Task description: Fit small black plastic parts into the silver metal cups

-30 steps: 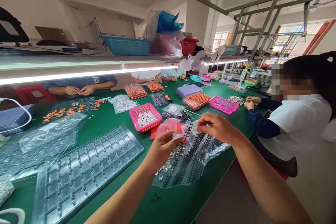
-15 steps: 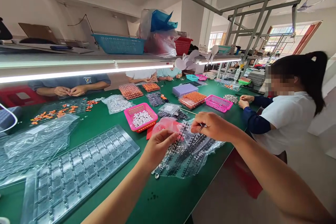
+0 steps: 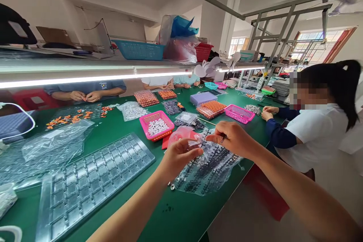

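My right hand [image 3: 235, 138] is closed, with a slim dark metal tool [image 3: 224, 138] showing between its curled fingers; its kind is unclear. Just beyond its fingertips is a black toothed plastic strip [image 3: 203, 141]. My left hand [image 3: 180, 157] faces it from the other side, thumb and forefinger apart, their tips close to the strip. Any small part between them is too small to make out. Beneath both hands lies a clear plastic bag [image 3: 218, 174] with many black strips. Small silvery round pieces [image 3: 172, 187] lie beside it on the green table [image 3: 141, 211].
A clear compartment tray [image 3: 96, 181] lies on the left. Behind my hands stand a pink basket [image 3: 141, 123] of white pieces, another pink basket [image 3: 241, 111] and orange parts in trays [image 3: 211, 106]. A co-worker [image 3: 320, 132] sits at right; others work across the table.
My left thumb and forefinger have gone from pinched together to apart, and the hand has shifted right toward the strip. My right hand stays closed. The view has turned slightly left.
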Demonstrator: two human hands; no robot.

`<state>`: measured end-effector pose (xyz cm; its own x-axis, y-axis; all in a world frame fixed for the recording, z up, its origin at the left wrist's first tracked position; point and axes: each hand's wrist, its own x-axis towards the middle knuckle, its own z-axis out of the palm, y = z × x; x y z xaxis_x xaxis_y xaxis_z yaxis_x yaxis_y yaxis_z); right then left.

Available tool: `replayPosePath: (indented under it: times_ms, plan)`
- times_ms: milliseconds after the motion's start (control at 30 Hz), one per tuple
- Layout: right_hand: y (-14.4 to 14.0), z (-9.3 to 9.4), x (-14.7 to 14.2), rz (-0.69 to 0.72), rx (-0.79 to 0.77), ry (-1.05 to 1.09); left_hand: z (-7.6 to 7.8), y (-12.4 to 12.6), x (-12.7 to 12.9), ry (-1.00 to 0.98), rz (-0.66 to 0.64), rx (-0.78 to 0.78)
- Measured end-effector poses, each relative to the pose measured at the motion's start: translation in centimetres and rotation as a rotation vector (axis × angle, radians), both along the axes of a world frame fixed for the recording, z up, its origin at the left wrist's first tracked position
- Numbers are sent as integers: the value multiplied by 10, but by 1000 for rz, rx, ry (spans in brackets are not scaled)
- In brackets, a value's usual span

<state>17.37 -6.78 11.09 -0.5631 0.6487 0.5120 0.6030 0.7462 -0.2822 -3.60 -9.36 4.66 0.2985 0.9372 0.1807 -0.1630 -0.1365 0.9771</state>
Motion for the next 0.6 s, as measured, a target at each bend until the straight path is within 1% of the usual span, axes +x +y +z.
replayPosePath:
  times_ms: [67, 167, 267, 333, 367, 433, 533, 567, 600]
  plan:
    - [-3, 2, -3, 15, 22, -1, -2, -1, -1, -32, 3, -3]
    - [-8, 12, 4, 45, 73, 6, 2, -3, -11, -62, 85, 24]
    - [-10, 22, 25, -1, 127, 65, 16, -9, -33, -42, 160, 78]
    - [-10, 20, 44, -62, 51, 117, 26, -15, -51, -18, 223, 90]
    - [-10, 16, 53, -84, -14, 150, 30, -18, -61, -15, 278, 98]
    - [-10, -1, 67, -108, -157, 224, 34, -21, -81, -1, 355, 77]
    - [-14, -38, 75, -23, -342, 305, 32, -22, -101, 2, 404, 68]
    - [-17, -51, 74, 23, -399, 318, 31, -23, -105, 19, 398, 66]
    - [-22, -63, 72, 50, -423, 351, 31, -25, -106, 32, 408, 68]
